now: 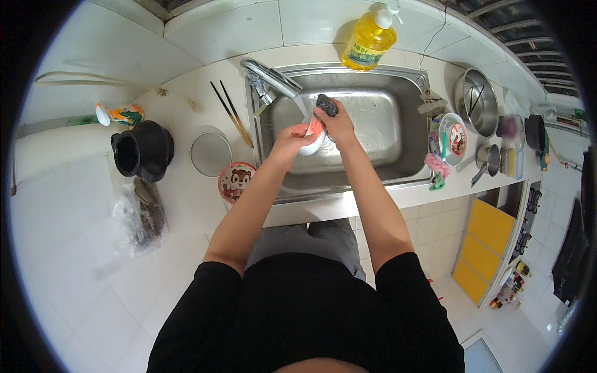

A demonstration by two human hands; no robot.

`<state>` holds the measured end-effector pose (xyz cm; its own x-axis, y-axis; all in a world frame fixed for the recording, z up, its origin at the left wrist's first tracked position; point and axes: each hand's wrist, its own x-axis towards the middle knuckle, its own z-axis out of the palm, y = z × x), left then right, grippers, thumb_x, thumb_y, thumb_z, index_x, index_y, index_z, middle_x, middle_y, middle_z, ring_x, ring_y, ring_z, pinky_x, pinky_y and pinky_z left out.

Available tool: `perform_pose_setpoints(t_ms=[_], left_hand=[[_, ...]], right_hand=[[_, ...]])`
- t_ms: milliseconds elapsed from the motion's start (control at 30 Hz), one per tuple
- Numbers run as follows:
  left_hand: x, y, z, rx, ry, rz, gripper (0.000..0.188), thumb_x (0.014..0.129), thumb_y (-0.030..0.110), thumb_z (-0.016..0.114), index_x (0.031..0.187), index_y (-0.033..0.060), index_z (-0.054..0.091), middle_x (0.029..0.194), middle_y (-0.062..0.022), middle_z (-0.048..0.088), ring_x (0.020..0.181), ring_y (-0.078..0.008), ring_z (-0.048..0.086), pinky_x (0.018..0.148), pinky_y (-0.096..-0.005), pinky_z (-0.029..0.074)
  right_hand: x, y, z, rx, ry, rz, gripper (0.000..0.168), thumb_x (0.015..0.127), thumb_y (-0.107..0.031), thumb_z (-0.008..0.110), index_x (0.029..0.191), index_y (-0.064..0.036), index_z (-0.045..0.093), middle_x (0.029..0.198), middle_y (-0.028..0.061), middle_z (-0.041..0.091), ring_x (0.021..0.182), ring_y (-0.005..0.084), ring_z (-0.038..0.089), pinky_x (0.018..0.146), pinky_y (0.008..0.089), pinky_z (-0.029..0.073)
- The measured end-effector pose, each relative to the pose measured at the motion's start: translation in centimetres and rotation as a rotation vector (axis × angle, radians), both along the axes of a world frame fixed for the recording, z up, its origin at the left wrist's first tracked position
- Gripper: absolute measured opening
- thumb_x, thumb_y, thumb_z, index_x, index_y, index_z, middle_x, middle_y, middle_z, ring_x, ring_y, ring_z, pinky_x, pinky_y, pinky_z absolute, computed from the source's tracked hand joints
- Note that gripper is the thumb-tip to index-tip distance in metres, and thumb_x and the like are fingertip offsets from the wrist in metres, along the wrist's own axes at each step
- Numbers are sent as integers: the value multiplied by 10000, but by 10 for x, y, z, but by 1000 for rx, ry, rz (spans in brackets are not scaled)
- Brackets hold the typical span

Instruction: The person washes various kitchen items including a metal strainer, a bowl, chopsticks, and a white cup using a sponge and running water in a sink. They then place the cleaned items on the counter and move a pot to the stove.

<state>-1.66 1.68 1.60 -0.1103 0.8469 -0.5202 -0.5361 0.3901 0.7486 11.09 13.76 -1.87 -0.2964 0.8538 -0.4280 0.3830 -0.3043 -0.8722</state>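
Observation:
Over a stainless steel sink (387, 163), my left hand (295, 140) grips the near left side of a white bowl with a red pattern (309, 148). My right hand (338, 123) holds a dark grey scouring pad (327, 105) and touches the bowl's right side. The bowl is tilted on edge, so its inside is only partly seen. A chrome faucet (280, 83) reaches over the sink from the upper left, with water running from its spout beside the bowl.
A pump bottle of yellow dish soap (368, 44) stands behind the sink. To the left are chopsticks (232, 114), a round clear lid or dish (211, 154), a patterned bowl (236, 182) and a black pot (140, 150). Stacked bowls (447, 139), a metal basin (476, 102) and a small saucepan (489, 158) sit right.

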Motion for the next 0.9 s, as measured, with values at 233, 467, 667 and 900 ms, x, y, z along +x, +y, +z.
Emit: perform_pose_setpoints(t_ms=[233, 467, 667, 900], left_hand=[[-11, 30, -42, -107, -523, 536, 247, 1022, 154, 547, 1230, 32, 600, 1161, -66, 647, 1062, -181, 630, 916, -329, 513], [15, 27, -15, -259, -701, 897, 216, 1048, 202, 504, 1139, 26, 588, 1048, -76, 641, 829, -169, 614, 697, -298, 543], [18, 3, -27, -244, -927, 1082, 228, 1064, 176, 448, 1120, -12, 566, 1086, -102, 649, 910, -197, 665, 819, -346, 603], [13, -26, -35, -137, -848, 897, 288, 1074, 211, 415, 1233, 10, 547, 1261, -83, 615, 1171, -217, 600, 1026, -415, 497]], right_hand=[[-5, -5, -12, -316, 448, -361, 587, 889, -270, 771, 1341, -2, 510, 1147, 82, 644, 968, 178, 618, 841, 315, 511], [-14, -73, 34, 233, 289, -310, 623, 933, -201, 711, 1448, -28, 407, 1281, 120, 567, 1085, 208, 571, 977, 324, 451], [-5, -66, 19, -54, 513, -492, 691, 930, -170, 712, 1498, -45, 339, 1361, 163, 523, 1229, 241, 497, 1064, 352, 383], [8, -77, 10, -181, 582, -498, 669, 943, -242, 708, 1485, -69, 356, 1295, 108, 558, 1118, 190, 562, 968, 326, 478]])
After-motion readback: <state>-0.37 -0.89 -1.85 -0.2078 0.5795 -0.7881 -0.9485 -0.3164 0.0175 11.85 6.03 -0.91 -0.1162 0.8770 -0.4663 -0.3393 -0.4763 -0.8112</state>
